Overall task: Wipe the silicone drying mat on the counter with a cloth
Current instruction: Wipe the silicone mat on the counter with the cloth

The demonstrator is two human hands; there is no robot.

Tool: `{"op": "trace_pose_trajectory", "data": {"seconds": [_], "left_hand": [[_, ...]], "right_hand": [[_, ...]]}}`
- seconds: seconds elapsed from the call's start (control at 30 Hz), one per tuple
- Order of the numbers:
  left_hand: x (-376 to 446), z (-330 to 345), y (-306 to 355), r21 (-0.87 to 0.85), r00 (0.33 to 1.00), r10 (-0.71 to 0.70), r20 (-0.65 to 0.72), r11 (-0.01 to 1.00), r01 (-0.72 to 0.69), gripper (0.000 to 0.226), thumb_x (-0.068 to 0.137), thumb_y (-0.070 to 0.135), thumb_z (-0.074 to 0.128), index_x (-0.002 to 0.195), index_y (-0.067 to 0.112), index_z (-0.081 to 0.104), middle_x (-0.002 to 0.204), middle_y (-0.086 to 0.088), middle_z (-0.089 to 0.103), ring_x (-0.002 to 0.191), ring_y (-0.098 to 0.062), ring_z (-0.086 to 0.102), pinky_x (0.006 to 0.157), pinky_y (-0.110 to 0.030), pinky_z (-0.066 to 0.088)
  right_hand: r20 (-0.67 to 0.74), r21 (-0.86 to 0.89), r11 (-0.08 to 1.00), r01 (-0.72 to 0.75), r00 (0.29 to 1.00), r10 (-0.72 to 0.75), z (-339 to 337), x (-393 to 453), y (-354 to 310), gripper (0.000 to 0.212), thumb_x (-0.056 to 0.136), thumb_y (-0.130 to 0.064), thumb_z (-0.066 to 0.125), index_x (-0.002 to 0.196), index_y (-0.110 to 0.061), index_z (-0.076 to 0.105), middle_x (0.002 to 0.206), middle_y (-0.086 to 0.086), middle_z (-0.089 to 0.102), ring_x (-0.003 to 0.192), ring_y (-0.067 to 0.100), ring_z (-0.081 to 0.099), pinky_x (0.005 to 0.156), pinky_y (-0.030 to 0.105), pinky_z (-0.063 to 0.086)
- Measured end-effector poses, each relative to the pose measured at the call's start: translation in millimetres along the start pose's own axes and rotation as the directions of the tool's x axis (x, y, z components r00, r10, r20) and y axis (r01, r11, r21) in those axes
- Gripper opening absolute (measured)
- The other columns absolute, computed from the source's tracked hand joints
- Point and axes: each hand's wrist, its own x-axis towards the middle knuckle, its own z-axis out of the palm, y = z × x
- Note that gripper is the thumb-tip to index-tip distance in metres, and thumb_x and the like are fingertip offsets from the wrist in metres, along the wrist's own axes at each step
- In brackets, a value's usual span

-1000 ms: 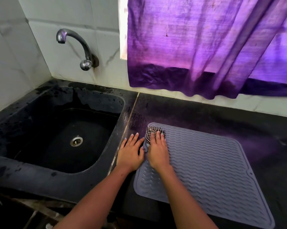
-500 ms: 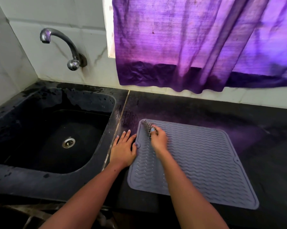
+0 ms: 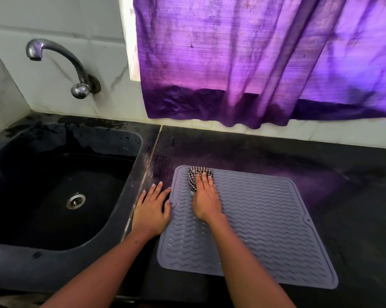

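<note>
- Since half a second ago, the right hand (image 3: 206, 197) has gone from pinching the cloth up at the mat's far left corner to lying flat on top of it.
- That checked cloth (image 3: 198, 175), black and white, now sits pressed on the grey silicone drying mat (image 3: 265, 223), at the far left corner.
- Fingers (image 3: 204, 177) of the right hand lie straight over the cloth and push it down; the hand is flat, not a fist, and part of the cloth sticks out past the fingertips on the far side.
- The left hand (image 3: 152, 210) has stayed in about the same spot, flat and spread open on the black counter (image 3: 354, 185), holding nothing.
- It rests just beside the left edge of the mat, and its thumb side seems to touch that edge near a small round tab.
- The mat lies flat on the counter, right of the sink, with wavy ridges all over it.
- A thin pale seam (image 3: 147, 174) runs from near to far between the left hand and the sink.
- A black sink (image 3: 61, 187) sits on the left, with a round metal drain (image 3: 76, 201) in its bottom.
- A curved metal tap (image 3: 61, 63) sticks out of the white tiled wall (image 3: 54, 25) above the sink.
- A purple curtain (image 3: 254, 58) hangs on the far side, above the counter.
- Both bare arms reach in from the near side.
</note>
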Motion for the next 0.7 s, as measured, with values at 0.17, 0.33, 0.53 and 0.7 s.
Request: {"op": "trace_pose_trajectory", "data": {"seconds": [0.17, 0.33, 0.53, 0.7], "left_hand": [[-0.7, -0.7, 0.2, -0.01, 1.0, 0.001, 0.002, 1.0, -0.001, 0.071, 0.082, 0.051, 0.007, 0.141, 0.026, 0.039, 0.153, 0.001, 0.027, 0.143, -0.014, 0.017, 0.117, -0.036, 0.01], [-0.7, -2.1, -1.2, 0.0, 1.0, 0.001, 0.019, 1.0, -0.001, 0.072, 0.081, 0.052, 0.007, 0.141, 0.027, 0.038, 0.153, 0.002, 0.027, 0.143, -0.013, 0.017, 0.117, -0.036, 0.01], [-0.2, -3.1, 0.0, 0.001, 1.0, -0.005, 0.017, 1.0, 0.005, 0.072, 0.08, 0.052, 0.007, 0.141, 0.027, 0.038, 0.153, 0.002, 0.026, 0.143, -0.012, 0.017, 0.117, -0.035, 0.009], [-0.1, -3.0, -0.7, -0.007, 1.0, -0.01, 0.013, 1.0, 0.01, 0.072, 0.08, 0.052, 0.008, 0.141, 0.028, 0.038, 0.153, 0.003, 0.026, 0.143, -0.011, 0.016, 0.117, -0.034, 0.008]], "right_hand": [[0.028, 0.055, 0.998, -0.001, 1.0, 0.0, -4.8, 0.9, 0.9, 0.059, 0.099, -0.018, 0.036, 0.151, -0.016, 0.008, 0.159, 0.003, -0.003, 0.147, 0.019, -0.006, 0.121, 0.035, 0.002], [-0.095, 0.582, 0.808, -0.092, 0.979, 0.18, -19.9, 0.1, 3.0, 0.044, 0.098, -0.009, 0.041, 0.141, -0.014, 0.039, 0.148, 0.004, 0.039, 0.136, 0.02, 0.036, 0.106, 0.018, 0.027], [-0.324, 0.76, 0.641, -0.105, 0.795, 0.514, -45.8, 2.1, 20.9, 0.044, 0.097, -0.007, 0.043, 0.14, -0.01, 0.042, 0.146, 0.005, 0.042, 0.136, 0.02, 0.038, 0.112, 0.026, 0.027], [-0.211, 0.094, 0.983, -0.155, 0.962, 0.172, -30.7, -6.4, 50.1, 0.053, 0.099, -0.014, 0.036, 0.149, -0.012, 0.019, 0.158, 0.007, 0.01, 0.147, 0.021, 0.007, 0.121, 0.034, 0.005]]}}
